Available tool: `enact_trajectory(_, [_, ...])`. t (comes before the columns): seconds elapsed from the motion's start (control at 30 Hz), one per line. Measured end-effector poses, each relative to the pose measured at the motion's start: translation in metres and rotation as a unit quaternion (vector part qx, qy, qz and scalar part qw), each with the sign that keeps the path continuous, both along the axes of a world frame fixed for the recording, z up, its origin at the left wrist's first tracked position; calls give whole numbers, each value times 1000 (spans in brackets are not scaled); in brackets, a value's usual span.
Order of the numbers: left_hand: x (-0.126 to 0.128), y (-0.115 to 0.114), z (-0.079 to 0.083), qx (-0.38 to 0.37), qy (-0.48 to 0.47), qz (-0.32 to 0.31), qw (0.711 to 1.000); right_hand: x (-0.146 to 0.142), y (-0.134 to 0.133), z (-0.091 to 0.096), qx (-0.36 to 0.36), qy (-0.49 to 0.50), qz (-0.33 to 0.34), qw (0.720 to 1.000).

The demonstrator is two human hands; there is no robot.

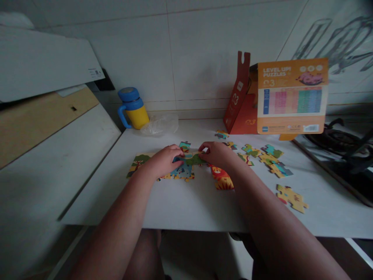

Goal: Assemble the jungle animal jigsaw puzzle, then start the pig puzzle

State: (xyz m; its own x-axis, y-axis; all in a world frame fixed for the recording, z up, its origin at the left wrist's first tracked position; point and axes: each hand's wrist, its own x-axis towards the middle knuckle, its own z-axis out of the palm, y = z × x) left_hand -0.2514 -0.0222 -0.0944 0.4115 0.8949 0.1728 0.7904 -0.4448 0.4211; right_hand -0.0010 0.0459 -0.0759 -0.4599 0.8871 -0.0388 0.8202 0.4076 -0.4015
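The left hand (pixel 167 159) covers part of the assembled puzzle section (pixel 184 172); fingertip contact there cannot be confirmed. The right forearm (pixel 259 198), cut off by the bottom edge, conceals part of the red lion puzzle section (pixel 222 182). Fine print on the puzzle box (pixel 291 123) is illegible. The gas stove (pixel 359 188) and counter (pixel 198 210) run past the right edge.

A bare stretch of white tabletop (pixel 183 208) lies open between the forearms, on the near side of both hands, with more room to the left beyond the joined puzzle section (pixel 185 172). A lone jigsaw piece (pixel 185 146) sits just past the left hand (pixel 166 159); farther off, a plastic bag (pixel 161 125) and mug (pixel 139 116) bar the wall side. Beyond the right hand (pixel 214 151) stands a puzzle box (pixel 291 97), while loose pieces (pixel 268 158) clutter its outer side.
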Motion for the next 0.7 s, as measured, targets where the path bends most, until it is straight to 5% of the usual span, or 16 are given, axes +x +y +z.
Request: enact_trajectory(0.7, [2,-2,2,-5,-1,7,1000,-10,-12,5,35,-75,-9,997])
